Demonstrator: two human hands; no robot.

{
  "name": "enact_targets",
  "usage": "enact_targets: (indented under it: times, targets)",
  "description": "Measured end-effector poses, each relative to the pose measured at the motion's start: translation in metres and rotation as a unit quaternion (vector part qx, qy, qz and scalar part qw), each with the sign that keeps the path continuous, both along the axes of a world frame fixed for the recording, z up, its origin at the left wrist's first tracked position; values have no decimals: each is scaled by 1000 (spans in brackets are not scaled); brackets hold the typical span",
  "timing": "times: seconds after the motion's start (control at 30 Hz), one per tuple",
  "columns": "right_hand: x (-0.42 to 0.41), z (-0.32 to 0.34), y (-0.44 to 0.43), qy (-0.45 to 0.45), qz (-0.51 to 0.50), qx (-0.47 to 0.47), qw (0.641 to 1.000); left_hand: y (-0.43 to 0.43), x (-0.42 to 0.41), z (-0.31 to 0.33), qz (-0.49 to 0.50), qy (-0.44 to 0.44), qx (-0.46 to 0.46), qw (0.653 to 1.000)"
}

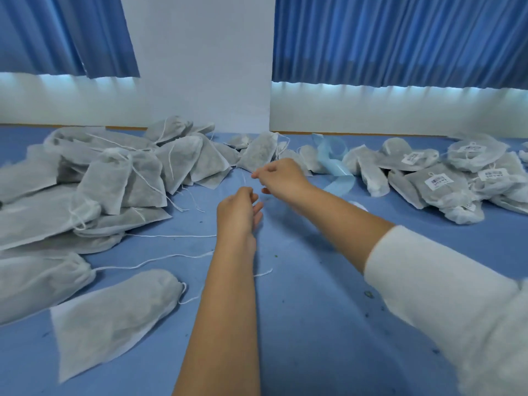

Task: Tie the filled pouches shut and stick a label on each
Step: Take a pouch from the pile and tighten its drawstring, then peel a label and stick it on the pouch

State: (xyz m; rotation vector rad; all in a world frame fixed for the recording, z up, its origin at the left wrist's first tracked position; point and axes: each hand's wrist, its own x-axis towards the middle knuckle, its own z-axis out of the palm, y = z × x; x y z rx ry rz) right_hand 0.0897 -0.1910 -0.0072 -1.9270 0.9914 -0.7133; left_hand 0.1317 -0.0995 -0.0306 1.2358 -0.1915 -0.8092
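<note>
My right hand (281, 176) and my left hand (237, 208) are close together over the middle of the blue table (308, 324). Each pinches a thin white drawstring (244, 178) with thumb and fingertips. The string leads toward a filled grey pouch (261, 152) just behind my hands; exactly where it joins is too fine to see. A big heap of unlabelled pouches (114, 172) lies to the left. On the right lies a pile of tied pouches with white labels (445, 178).
A curled light-blue label backing strip (335, 167) lies between the pouch and the right pile. Two pouches (114, 318) lie at the near left, with loose strings (171, 235) trailing over the table. A white wall and blue curtains (400, 38) stand behind.
</note>
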Motion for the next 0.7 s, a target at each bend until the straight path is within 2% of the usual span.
enact_targets:
  times: [0.07, 0.17, 0.33, 0.47, 0.7]
  targets:
    - [32, -9, -6, 34, 8, 24, 999, 4, 8, -2, 22, 53, -17, 998]
    - [66, -18, -15, 68, 22, 19, 997, 6, 16, -5, 41, 82, -30, 995]
    - [94, -25, -23, 39, 59, 12, 997, 4, 23, -10, 48, 114, -41, 991]
    - [106, -28, -22, 59, 44, 23, 997, 1, 26, -14, 44, 126, -38, 990]
    - [73, -13, 0, -26, 17, 51, 998, -1, 29, -14, 62, 142, -49, 987]
